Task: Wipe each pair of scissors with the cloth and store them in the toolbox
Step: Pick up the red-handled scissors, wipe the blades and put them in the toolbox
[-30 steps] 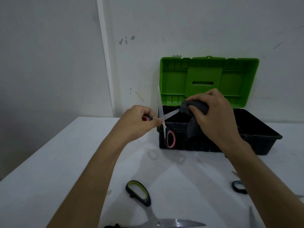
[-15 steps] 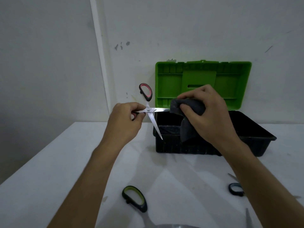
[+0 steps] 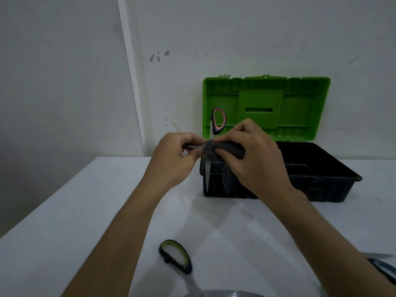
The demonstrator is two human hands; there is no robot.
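**Red-handled scissors held open over the toolbox, cloth at the pivot**

Red-and-black-handled steel scissors [image 3: 216,133] sit at the centre of the frame, raised above the table and spread wide: one handle loop stands up in front of the green lid, and one bare blade points straight down before the toolbox's front left corner. The left hand [image 3: 173,155] pinches the other handle, fingers curled round it. The right hand [image 3: 252,155] grips a dark grey cloth [image 3: 222,155], bunched round the scissors at the pivot, with a loose fold hanging below the palm.

Just behind the hands stands the black plastic toolbox [image 3: 317,179], its bright green lid [image 3: 265,108] propped upright against the wall.

Along the lower edge of the frame lies a second pair of scissors with a black and yellow-green handle [image 3: 175,257], flat on the surface, blades running out of view. At the lower right edge a third pair with a black and blue handle [image 3: 383,267] shows partly behind the right forearm.

All rest on a smooth white table [image 3: 75,211] that carries soft shadows of the arms. Behind it rises a plain white wall [image 3: 235,39], scuffed with small dark marks, with a pale vertical strip [image 3: 128,71] running down the upper left.
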